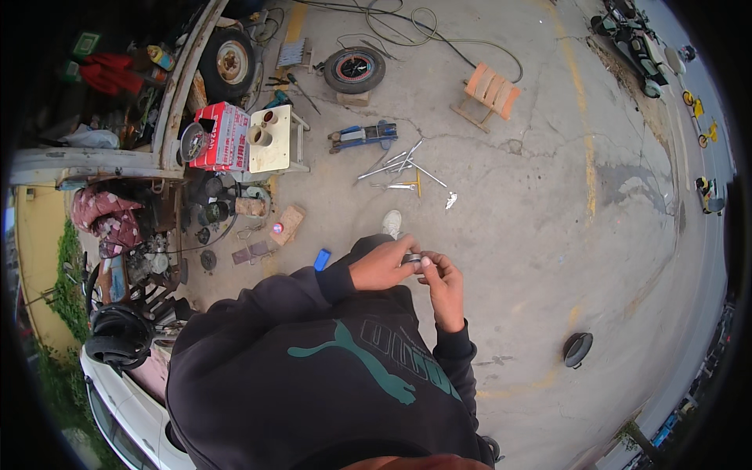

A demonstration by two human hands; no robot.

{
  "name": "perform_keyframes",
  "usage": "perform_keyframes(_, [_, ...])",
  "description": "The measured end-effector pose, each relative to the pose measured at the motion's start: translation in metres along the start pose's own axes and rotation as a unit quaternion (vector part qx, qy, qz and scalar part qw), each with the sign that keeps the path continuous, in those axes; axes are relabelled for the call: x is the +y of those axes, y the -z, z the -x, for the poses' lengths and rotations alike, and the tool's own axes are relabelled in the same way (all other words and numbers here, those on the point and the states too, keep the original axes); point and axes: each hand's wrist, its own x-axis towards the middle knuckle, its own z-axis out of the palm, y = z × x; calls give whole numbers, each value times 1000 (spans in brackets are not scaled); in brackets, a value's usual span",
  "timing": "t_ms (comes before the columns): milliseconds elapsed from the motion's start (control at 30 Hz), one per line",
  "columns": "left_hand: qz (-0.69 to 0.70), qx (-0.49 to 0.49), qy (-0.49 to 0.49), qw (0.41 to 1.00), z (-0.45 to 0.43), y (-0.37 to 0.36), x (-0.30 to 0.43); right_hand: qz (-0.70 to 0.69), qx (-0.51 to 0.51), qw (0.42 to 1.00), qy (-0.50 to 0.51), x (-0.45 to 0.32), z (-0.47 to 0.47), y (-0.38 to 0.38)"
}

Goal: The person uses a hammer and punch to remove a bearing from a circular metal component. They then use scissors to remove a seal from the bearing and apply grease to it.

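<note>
A small ring-shaped part (411,258), dark with a silvery rim, is held in front of my torso. My left hand (382,264) grips it from the left with bent fingers. On the other side, the thumb and fingers of my right hand (445,285) pinch its edge, so both hands hold it together. Fingers cover much of the ring, and its exact kind cannot be made out. Below my left forearm, a blue box (322,259) lies on the concrete. Beyond my shoe, several wrenches and metal rods (395,167) lie in a loose pile.
A blue floor jack (364,136) sits past the wrenches, with a wheel (355,69) behind it. Left are a white stool (279,155) with cups, a red-and-white carton (226,138) and a brick (288,225). A slatted stool (490,91) and black pan (578,350) stand right.
</note>
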Motion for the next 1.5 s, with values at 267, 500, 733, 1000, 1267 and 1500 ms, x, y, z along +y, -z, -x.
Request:
perform_keyframes(267, [-37,48,-97,993,-106,66,61,-196,-93,967,-134,-92,-105,39])
perform_keyframes(500, [-88,157,-98,979,-203,121,72,-121,-180,968,-123,-141,-236,72])
perform_keyframes(733, [-113,255,-65,958,-344,169,106,-30,-337,931,-137,-236,-414,129])
perform_keyframes(1000, [-115,361,-27,925,-424,221,134,24,-415,889,-193,-335,-528,118])
perform_keyframes(1267, [-52,424,-19,904,-499,304,115,42,-442,856,-265,-383,-648,81])
perform_keyframes(1500, [-28,433,-61,899,-575,456,80,-21,-405,858,-314,-443,-783,4])
